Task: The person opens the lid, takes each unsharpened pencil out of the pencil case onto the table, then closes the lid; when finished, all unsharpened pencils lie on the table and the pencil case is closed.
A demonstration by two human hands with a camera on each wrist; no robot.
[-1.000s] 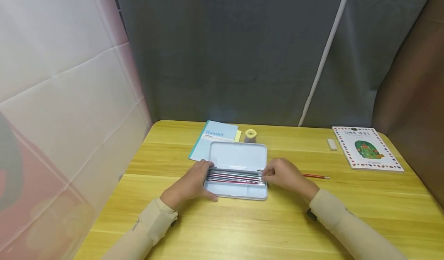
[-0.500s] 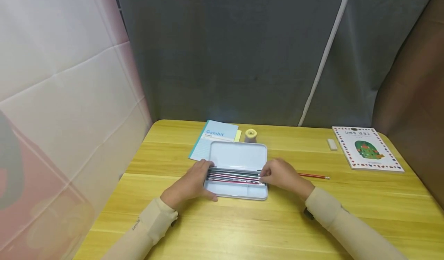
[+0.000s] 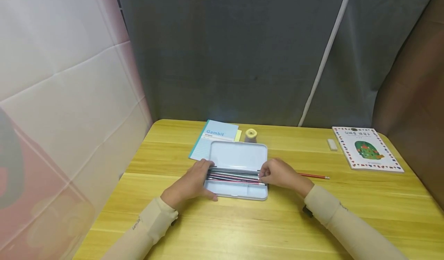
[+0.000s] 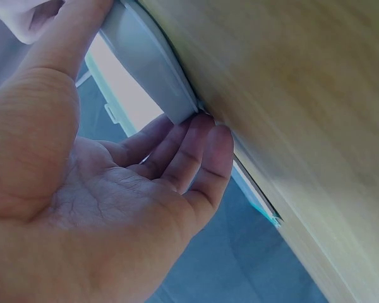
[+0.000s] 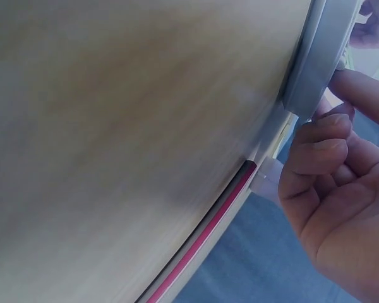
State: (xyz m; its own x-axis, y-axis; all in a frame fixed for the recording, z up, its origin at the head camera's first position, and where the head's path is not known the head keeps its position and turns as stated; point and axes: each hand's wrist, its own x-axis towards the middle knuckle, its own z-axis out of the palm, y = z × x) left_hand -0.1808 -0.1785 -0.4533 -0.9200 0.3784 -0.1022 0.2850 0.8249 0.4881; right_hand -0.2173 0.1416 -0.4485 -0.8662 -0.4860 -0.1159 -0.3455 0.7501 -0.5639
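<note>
A white pencil case [image 3: 238, 156] lies with its lid raised on the table, and several pencils [image 3: 234, 176] lie lengthwise in its tray. My left hand [image 3: 190, 181] grips the case's left end, fingers at the back corner and thumb along the front; the left wrist view has its fingertips against the case end [image 4: 155, 69]. At the opposite end, my right hand [image 3: 282, 175] pinches at the pencils' eraser ends with thumb and forefinger, other fingers curled in. Which pencil it holds is hidden. Behind that hand a red pencil [image 3: 313, 176] rests on the table.
Behind the case are a light blue notebook [image 3: 218, 130], a yellow sheet [image 3: 237, 135] and a yellow-topped spool-like object [image 3: 251, 135]. A white eraser [image 3: 332, 144] and a picture book [image 3: 367, 149] lie at the right. Grey curtain hangs beyond the table's back edge.
My right hand has shifted slightly left along the pencil ends, and the pencils in the tray have moved a little. My left hand stays on the case.
</note>
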